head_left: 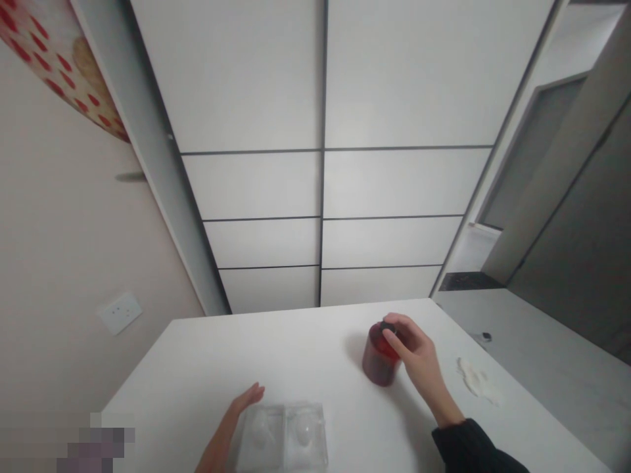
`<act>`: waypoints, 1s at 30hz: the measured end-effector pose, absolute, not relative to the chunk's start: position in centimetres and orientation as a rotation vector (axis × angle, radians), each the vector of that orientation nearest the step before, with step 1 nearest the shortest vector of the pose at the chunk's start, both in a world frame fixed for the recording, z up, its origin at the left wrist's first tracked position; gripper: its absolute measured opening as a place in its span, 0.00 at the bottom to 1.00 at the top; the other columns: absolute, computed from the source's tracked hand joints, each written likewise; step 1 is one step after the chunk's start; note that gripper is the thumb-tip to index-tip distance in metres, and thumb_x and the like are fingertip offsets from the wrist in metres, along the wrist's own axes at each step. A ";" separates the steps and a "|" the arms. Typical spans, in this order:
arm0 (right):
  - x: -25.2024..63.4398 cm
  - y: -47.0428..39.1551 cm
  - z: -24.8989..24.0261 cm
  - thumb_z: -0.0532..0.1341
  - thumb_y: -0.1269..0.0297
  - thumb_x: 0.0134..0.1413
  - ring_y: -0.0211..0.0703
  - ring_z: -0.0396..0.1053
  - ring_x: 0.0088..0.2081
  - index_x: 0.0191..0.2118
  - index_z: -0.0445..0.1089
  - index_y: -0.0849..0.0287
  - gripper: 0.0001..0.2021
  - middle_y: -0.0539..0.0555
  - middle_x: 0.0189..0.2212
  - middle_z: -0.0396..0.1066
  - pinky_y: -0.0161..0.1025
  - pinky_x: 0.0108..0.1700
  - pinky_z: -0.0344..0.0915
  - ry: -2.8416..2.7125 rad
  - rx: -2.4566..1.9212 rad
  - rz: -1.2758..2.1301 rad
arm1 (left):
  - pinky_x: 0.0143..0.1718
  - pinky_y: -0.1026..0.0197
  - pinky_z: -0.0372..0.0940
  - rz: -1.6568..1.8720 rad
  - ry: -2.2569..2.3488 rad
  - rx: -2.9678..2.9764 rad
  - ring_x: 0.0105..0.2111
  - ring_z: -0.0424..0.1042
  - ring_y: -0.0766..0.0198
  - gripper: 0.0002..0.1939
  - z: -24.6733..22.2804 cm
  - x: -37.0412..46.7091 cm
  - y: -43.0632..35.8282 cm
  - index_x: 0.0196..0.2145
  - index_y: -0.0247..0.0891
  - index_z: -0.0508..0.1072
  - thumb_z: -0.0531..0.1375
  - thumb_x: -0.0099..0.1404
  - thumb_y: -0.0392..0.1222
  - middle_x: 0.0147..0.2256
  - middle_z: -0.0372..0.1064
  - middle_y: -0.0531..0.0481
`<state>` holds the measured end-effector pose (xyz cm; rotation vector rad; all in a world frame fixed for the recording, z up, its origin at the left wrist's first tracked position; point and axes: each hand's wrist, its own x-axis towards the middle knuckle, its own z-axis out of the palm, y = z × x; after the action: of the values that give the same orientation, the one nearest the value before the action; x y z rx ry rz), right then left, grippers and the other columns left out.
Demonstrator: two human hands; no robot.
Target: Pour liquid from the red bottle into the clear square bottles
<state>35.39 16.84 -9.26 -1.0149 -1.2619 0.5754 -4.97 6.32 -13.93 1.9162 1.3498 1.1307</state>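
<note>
Red jar is over on the far right part of the table, our right hand pinching its dark cap up top, probably for control. Our left hand's open by the divided tray, can't tell if touching. Tabletop separates tray and jar.

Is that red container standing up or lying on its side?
Upright: the red container has its black top facing up, pinched by the right hand.

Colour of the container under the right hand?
The container is dark, translucent-looking red, with a black top; it shows best in the head view.
</note>
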 end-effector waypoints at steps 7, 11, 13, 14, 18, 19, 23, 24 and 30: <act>31.5 13.0 -9.9 0.66 0.46 0.65 0.48 0.76 0.40 0.39 0.71 0.55 0.16 0.56 0.38 0.73 0.44 0.44 0.76 -1.376 -0.837 0.754 | 0.65 0.33 0.66 1.072 1.337 1.838 0.62 0.73 0.33 0.49 -13.2 -4.2 6.4 0.65 0.50 0.72 0.73 0.50 0.72 0.59 0.77 0.39; 29.3 10.3 -10.4 0.68 0.51 0.65 0.48 0.77 0.42 0.39 0.71 0.53 0.13 0.56 0.38 0.76 0.50 0.56 0.74 -1.415 -0.768 0.833 | 0.63 0.34 0.68 1.059 1.328 1.831 0.61 0.74 0.34 0.48 -13.1 -4.1 6.4 0.65 0.51 0.72 0.74 0.50 0.69 0.58 0.77 0.40; 28.9 9.6 -10.7 0.69 0.51 0.64 0.47 0.78 0.42 0.39 0.70 0.53 0.13 0.55 0.38 0.78 0.55 0.63 0.69 -1.447 -0.738 0.876 | 0.63 0.34 0.68 1.044 1.335 1.852 0.60 0.74 0.34 0.48 -13.2 -4.2 6.3 0.65 0.50 0.73 0.75 0.49 0.67 0.58 0.77 0.40; 28.8 9.3 -10.8 0.69 0.51 0.64 0.46 0.78 0.42 0.39 0.70 0.53 0.13 0.54 0.38 0.79 0.56 0.65 0.67 -1.470 -0.718 0.900 | 0.63 0.34 0.69 1.033 1.342 1.864 0.60 0.74 0.33 0.48 -13.3 -4.3 6.3 0.64 0.50 0.73 0.76 0.49 0.66 0.58 0.77 0.40; 28.8 9.2 -10.7 0.66 0.49 0.67 0.45 0.79 0.42 0.40 0.68 0.52 0.13 0.53 0.38 0.78 0.58 0.67 0.66 -1.551 -0.653 0.949 | 0.63 0.36 0.69 0.981 1.349 1.902 0.61 0.74 0.34 0.45 -13.8 -4.5 6.3 0.65 0.50 0.72 0.76 0.52 0.62 0.60 0.75 0.40; 28.8 9.2 -10.7 0.65 0.48 0.68 0.45 0.79 0.41 0.40 0.68 0.52 0.14 0.53 0.38 0.78 0.58 0.66 0.66 -1.562 -0.644 0.946 | 0.63 0.36 0.69 0.970 1.344 1.910 0.61 0.73 0.34 0.45 -14.0 -4.5 6.3 0.66 0.50 0.71 0.76 0.53 0.61 0.61 0.74 0.39; 28.6 9.1 -10.5 0.64 0.48 0.69 0.44 0.79 0.39 0.42 0.68 0.50 0.13 0.51 0.35 0.77 0.56 0.66 0.68 -1.536 -0.634 0.921 | 0.65 0.37 0.66 0.948 1.311 1.944 0.62 0.73 0.37 0.46 -14.1 -4.2 6.2 0.68 0.51 0.67 0.75 0.56 0.62 0.63 0.72 0.39; 28.5 9.1 -10.5 0.64 0.49 0.69 0.43 0.78 0.39 0.44 0.69 0.50 0.11 0.50 0.35 0.76 0.55 0.65 0.68 -1.525 -0.645 0.904 | 0.66 0.37 0.65 0.945 1.308 1.952 0.62 0.73 0.38 0.47 -14.1 -4.0 6.1 0.69 0.52 0.66 0.75 0.57 0.63 0.63 0.71 0.40; 29.1 8.7 -10.7 0.68 0.49 0.66 0.51 0.74 0.50 0.48 0.75 0.49 0.13 0.56 0.39 0.74 0.49 0.59 0.75 -1.659 -0.771 0.716 | 0.68 0.35 0.61 0.840 1.323 1.938 0.65 0.68 0.39 0.53 -13.2 -3.1 5.7 0.72 0.46 0.61 0.75 0.56 0.64 0.64 0.69 0.36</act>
<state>29.11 8.74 -10.68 -0.7709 -1.6591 0.7165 -3.11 5.67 -13.16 1.9384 1.3228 0.8400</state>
